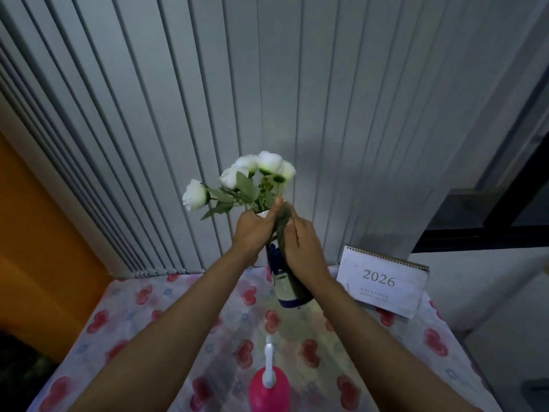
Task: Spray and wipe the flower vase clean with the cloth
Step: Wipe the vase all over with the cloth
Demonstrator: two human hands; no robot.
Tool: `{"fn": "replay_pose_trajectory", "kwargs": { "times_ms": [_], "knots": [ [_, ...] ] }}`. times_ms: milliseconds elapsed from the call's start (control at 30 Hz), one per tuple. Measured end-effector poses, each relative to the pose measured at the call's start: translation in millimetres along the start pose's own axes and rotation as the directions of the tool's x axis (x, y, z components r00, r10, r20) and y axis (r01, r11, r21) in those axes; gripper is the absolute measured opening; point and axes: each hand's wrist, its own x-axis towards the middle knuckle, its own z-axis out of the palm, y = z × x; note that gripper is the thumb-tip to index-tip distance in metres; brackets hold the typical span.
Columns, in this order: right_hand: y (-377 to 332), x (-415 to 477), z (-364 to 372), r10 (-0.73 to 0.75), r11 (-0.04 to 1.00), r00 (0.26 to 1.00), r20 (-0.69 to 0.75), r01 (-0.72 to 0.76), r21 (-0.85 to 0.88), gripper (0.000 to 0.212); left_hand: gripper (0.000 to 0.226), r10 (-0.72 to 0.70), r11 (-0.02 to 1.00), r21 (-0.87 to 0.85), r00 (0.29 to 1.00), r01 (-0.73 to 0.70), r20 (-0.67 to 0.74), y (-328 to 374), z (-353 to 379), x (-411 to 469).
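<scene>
A tall white vase (285,288) with blue markings is lifted off the table and tilted, its white roses (246,179) leaning to the upper left. My left hand (254,233) grips the vase's neck near the rim. My right hand (303,248) presses a dark greenish cloth (283,221) against the upper part of the vase. A pink spray bottle (269,388) with a white nozzle stands on the table near the front edge, below both hands and untouched.
The table (148,322) carries a white cover printed with red hearts. A 2026 desk calendar (383,282) stands at the back right. Grey vertical blinds (208,99) hang behind, an orange wall (38,233) is at the left, and a dark window frame (490,203) at the right.
</scene>
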Motion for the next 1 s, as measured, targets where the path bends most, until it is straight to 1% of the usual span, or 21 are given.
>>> {"fn": "replay_pose_trajectory", "kwargs": {
  "times_ms": [67,133,200,267,300,367,467,533,600,667,700,800,900,933,1000],
  "knots": [
    [3.3,-5.4,2.9,-0.031,0.999,1.000,-0.001,0.031,0.016,0.045,0.069,0.016,1.000,-0.018,0.999,-0.016,-0.041,4.5,-0.6,3.1],
    [10.6,-22.2,6.1,-0.083,0.997,0.996,0.031,0.082,0.012,0.047,0.060,0.024,0.999,-0.023,0.996,-0.027,-0.085,6.0,-1.8,4.9],
    [21.7,-44.4,10.5,-0.105,0.994,0.994,0.039,0.106,-0.027,0.049,0.051,-0.011,0.994,-0.109,0.996,0.002,-0.086,7.1,-4.3,7.5],
    [36.5,-66.8,15.1,-0.132,0.989,0.991,-0.011,0.131,-0.074,0.047,0.054,-0.060,0.977,-0.210,0.995,0.043,-0.075,8.7,-7.9,7.6],
    [42.7,-76.1,16.6,-0.146,0.985,0.989,-0.035,0.142,-0.099,0.044,0.056,-0.073,0.973,-0.223,0.994,0.053,-0.080,9.0,-9.7,7.7],
    [47.7,-86.9,16.7,-0.142,0.981,0.989,-0.036,0.136,-0.138,0.043,0.054,-0.058,0.980,-0.194,0.995,0.042,-0.075,7.3,-12.6,9.5],
    [34.3,-73.8,11.7,-0.187,0.968,0.982,-0.030,0.179,-0.175,0.052,0.053,-0.007,0.995,-0.097,0.999,0.011,0.035,7.3,-11.3,4.3],
    [19.9,-47.7,5.3,-0.152,0.977,0.986,-0.071,0.139,-0.161,0.046,0.058,0.039,0.999,0.031,0.995,-0.042,0.091,6.3,-7.0,-2.9],
    [11.9,-16.4,-3.0,-0.131,0.980,0.985,-0.116,0.111,-0.166,0.039,0.068,0.051,0.995,0.083,0.995,-0.059,0.087,5.9,-4.8,-7.7],
    [8.8,6.3,-10.9,-0.153,0.971,0.982,-0.112,0.128,-0.202,0.039,0.072,0.050,0.998,0.023,0.995,-0.052,0.092,8.1,-5.5,-6.8],
    [7.8,13.7,-13.1,-0.154,0.970,0.983,-0.100,0.131,-0.203,0.038,0.071,0.052,0.999,-0.015,0.994,-0.051,0.100,10.1,-5.6,-6.1],
    [3.8,19.4,-15.1,-0.156,0.973,0.980,-0.119,0.132,-0.190,0.036,0.057,0.082,0.995,-0.056,0.993,-0.078,0.086,14.6,-2.0,-2.5],
    [8.4,-11.5,-8.6,-0.206,0.965,0.973,-0.107,0.183,-0.190,0.036,0.051,0.103,0.993,-0.062,0.994,-0.101,0.021,20.5,-2.7,4.2],
    [16.5,-28.6,-3.8,-0.233,0.953,0.968,-0.092,0.209,-0.219,0.038,0.054,0.089,0.990,-0.107,0.996,-0.087,0.014,21.2,-4.0,7.8],
    [34.5,-62.2,8.8,-0.254,0.926,0.966,-0.044,0.230,-0.300,0.050,0.065,0.061,0.978,-0.199,0.998,-0.062,-0.013,22.6,-7.9,15.2]
  ]
}}
